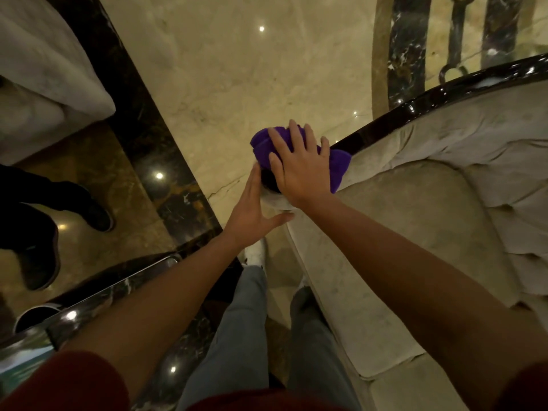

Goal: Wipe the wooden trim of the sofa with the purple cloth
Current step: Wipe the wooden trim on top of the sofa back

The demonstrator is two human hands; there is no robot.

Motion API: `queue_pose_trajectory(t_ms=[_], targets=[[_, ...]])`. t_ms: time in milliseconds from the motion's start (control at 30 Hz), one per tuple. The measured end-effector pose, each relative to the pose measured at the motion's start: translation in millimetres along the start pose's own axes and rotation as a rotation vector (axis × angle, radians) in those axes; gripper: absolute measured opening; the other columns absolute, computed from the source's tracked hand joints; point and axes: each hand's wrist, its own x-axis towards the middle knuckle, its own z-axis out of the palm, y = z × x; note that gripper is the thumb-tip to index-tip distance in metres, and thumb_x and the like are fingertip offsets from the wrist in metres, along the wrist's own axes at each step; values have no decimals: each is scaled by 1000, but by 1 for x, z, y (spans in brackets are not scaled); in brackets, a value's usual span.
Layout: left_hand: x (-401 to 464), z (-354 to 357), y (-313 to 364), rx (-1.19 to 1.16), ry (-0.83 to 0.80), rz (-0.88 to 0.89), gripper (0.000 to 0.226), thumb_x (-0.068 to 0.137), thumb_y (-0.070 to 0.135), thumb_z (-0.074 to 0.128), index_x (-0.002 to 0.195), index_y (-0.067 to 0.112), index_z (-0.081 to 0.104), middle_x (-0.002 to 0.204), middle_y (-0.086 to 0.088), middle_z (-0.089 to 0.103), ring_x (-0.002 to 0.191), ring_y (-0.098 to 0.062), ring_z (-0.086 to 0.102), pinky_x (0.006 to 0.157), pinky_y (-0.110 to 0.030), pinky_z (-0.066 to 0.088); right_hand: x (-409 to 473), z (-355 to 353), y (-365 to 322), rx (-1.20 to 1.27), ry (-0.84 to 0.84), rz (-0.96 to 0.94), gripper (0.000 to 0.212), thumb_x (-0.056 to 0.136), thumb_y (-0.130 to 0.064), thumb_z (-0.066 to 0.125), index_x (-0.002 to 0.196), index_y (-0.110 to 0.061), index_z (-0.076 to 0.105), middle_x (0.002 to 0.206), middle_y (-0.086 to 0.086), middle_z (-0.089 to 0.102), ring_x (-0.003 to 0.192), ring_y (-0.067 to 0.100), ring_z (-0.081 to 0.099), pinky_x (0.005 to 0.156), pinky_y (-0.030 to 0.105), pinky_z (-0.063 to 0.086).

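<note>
one purple cloth (336, 161) lies on the end of the dark wooden trim (444, 91) of one beige sofa (415, 221). right hand (299, 167) presses it flat, fingers spread. left hand (252, 215) open, fingers straight, touching the armrest front. two hands, two legs on marble floor (252, 69).

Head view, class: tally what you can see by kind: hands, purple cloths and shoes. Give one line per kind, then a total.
Hands: 2, left hand and right hand
Purple cloth: 1
Shoes: 3, white shoe, dark shoes
Total: 6
</note>
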Motion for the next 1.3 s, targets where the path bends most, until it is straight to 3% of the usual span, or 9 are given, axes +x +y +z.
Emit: queue_pose_trajectory(t_ms=[133,300,433,633,767,867,1000,1167,1300], targets=[[1,2,5,-9,22,12,133,72,72,79,164,38,-10,173,15,7,144,24,8,109,-1,21,2,11,4,-102,19,-13,56,110,-47,25,162,-27,31,163,18,41,148,46,37,116,69,27],[0,21,10,-8,72,-42,137,74,66,82,165,25,-12,175,3,4,152,3,11,112,-2,16,-2,9,30,-206,49,-92,53,110,-45,30,157,-21,37,148,20,55,141,44,45,119,70,25],[0,27,10,26,71,-26,136,79,60,81,165,16,-14,176,-4,-2,161,-17,7,124,-26,20,-13,-9,82,-258,121,-134,49,109,-44,36,150,-20,45,142,18,58,137,43,47,121,70,21],[-1,20,7,122,47,-39,133,82,60,79,164,16,-16,176,-3,-6,162,-19,6,128,-40,22,-8,-29,107,-173,197,-93,43,107,-43,41,135,-18,61,140,12,62,144,36,45,123,67,18],[10,26,27,494,107,-60,114,89,67,60,166,10,-3,176,-11,-6,162,-34,0,123,-67,13,-4,-38,100,-146,189,0,47,106,-40,37,126,-11,69,139,12,65,149,35,41,126,63,13],[36,33,51,623,136,16,106,90,61,60,165,5,11,175,-15,1,161,-36,-1,125,-67,8,7,-39,74,-164,89,90,61,104,-44,30,133,-6,67,152,17,56,154,35,32,127,62,9],[60,35,58,687,102,-63,110,91,64,60,166,7,3,176,-12,-1,162,-33,-5,126,-65,5,11,-35,67,-149,84,83,77,103,-65,23,158,-15,43,163,21,40,157,40,24,126,63,9],[59,30,62,805,78,-7,105,93,72,46,166,6,8,175,-17,5,161,-38,-1,124,-69,4,2,-36,99,-204,152,-95,64,101,-64,37,143,-22,60,161,17,45,156,41,27,124,67,12],[76,37,74,875,93,183,96,98,71,33,165,5,13,175,-15,12,162,-34,5,126,-65,5,1,-44,145,-50,370,96,58,99,-61,46,135,-21,66,153,14,54,152,40,35,123,67,16]])
